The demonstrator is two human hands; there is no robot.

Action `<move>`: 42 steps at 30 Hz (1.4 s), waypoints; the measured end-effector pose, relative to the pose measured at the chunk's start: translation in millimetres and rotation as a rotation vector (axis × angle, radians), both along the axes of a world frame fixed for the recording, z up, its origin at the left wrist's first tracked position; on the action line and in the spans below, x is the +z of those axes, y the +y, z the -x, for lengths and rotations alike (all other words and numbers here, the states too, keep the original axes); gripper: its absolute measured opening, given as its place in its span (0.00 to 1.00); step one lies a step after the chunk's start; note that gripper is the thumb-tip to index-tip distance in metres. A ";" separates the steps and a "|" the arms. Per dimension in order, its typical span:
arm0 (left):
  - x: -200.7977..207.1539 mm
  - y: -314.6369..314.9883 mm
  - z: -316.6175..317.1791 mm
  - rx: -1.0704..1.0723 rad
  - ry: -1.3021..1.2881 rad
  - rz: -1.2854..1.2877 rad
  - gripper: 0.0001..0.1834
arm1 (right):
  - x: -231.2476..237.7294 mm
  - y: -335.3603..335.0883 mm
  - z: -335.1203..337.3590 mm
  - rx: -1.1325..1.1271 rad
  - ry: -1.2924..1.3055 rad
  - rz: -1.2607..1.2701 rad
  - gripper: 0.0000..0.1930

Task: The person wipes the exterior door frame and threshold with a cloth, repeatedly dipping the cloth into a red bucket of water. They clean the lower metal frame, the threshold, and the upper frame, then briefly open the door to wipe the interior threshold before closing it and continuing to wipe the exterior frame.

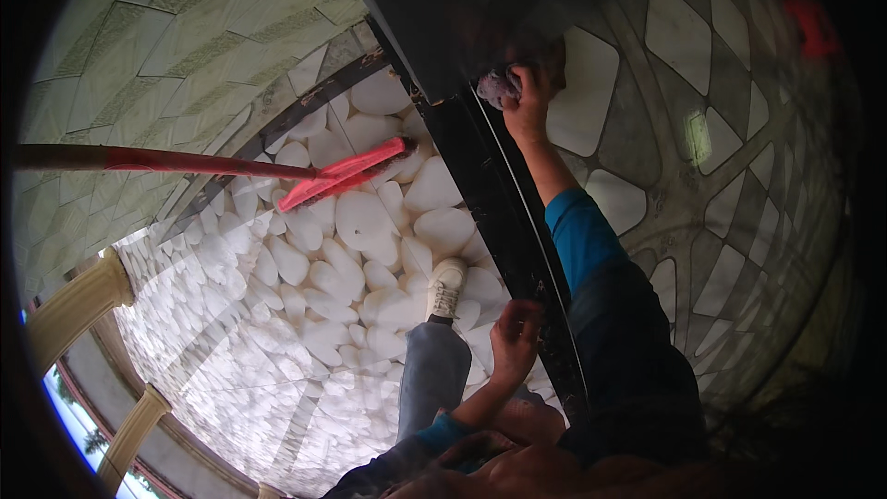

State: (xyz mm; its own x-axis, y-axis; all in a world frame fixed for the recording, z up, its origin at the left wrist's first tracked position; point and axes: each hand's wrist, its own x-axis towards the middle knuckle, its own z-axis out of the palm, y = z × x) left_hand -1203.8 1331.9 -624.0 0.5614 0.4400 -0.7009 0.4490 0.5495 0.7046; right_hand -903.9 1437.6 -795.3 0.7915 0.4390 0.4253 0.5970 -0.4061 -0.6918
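My right hand (528, 109) is stretched far ahead, its fingers closed on a crumpled purple-grey cloth (500, 86). The cloth rests against a dark, glossy panel, just past a long black frame (490, 194); a dim reflection shows beside the hand. Much closer to my body, my left hand (515, 340) is at the left edge of the same frame. Its fingers are curled and in shadow, so I cannot make out what is in them, if anything.
A red broom (342, 173) with a long handle lies across the view at the left. My shoe (446, 288) stands on a floor patterned with white pebbles (360, 222). Cream columns (83, 296) rise at the far left. Patterned tiling (665, 185) shows on the right.
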 end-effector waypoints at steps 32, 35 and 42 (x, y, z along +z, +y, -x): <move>6.0 -8.4 -5.6 0.158 -0.045 0.163 0.05 | 69.1 -21.1 35.2 -0.099 0.214 -0.175 0.17; 6.2 -8.8 -3.1 0.128 -0.021 0.141 0.05 | 78.6 -0.4 35.5 -0.050 0.141 -0.133 0.14; 4.5 -6.5 -5.4 0.145 -0.021 0.155 0.05 | 38.2 32.7 48.4 -0.072 -0.263 0.320 0.08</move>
